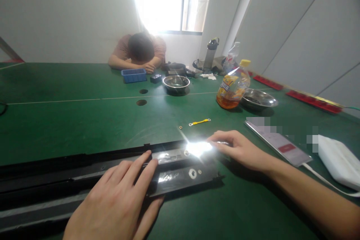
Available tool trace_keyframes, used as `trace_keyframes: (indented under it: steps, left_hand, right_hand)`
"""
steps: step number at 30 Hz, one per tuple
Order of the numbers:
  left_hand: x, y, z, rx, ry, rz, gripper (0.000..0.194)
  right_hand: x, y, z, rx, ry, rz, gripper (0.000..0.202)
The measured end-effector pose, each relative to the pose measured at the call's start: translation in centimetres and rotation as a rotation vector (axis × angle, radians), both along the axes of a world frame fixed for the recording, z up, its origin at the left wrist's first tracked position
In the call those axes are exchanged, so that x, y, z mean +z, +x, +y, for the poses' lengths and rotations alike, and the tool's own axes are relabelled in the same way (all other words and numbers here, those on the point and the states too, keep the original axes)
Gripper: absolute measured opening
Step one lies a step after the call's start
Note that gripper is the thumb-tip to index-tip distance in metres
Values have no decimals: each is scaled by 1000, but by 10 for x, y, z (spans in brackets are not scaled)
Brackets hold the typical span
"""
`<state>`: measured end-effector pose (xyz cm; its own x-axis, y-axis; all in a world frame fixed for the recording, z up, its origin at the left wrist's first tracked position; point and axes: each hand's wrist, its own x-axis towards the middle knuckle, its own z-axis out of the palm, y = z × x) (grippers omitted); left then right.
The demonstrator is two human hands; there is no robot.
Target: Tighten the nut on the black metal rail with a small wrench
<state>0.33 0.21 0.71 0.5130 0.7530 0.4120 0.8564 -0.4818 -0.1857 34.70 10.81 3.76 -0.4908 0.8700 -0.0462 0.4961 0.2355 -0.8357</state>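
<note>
A long black metal profile (180, 185) lies across the table's near left, with plastic film and round holes at its right end. My left hand (118, 195) grips it, fingers over the top and thumb along the near edge. At the profile's right end, my right hand (239, 148) is closed, fingertips pressed together beside a bright glare. What they pinch is hidden by the glare; a bit of shiny metal shows behind the fingers. Beyond the profile lie a yellow cable with ring terminals (200, 122) and a small brass-coloured nut or washer (180, 127).
On the green table (70, 120) stand steel bowls (176, 84), a drink bottle (230, 88) and a blue bin (134, 75). A phone (278, 142) with a cable and a white block (339, 161) lie right. Across the table, a person (140, 50) rests head on arms.
</note>
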Motion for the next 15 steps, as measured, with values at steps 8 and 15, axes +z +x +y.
trace_keyframes:
  steps: [8,15]
  left_hand:
    - [0,0,2,1,-3,-3,62]
    - [0,0,0,0,-5,3,62]
  right_hand:
    - [0,0,0,4,11,-7,38]
    - [0,0,1,34,21,-29,38]
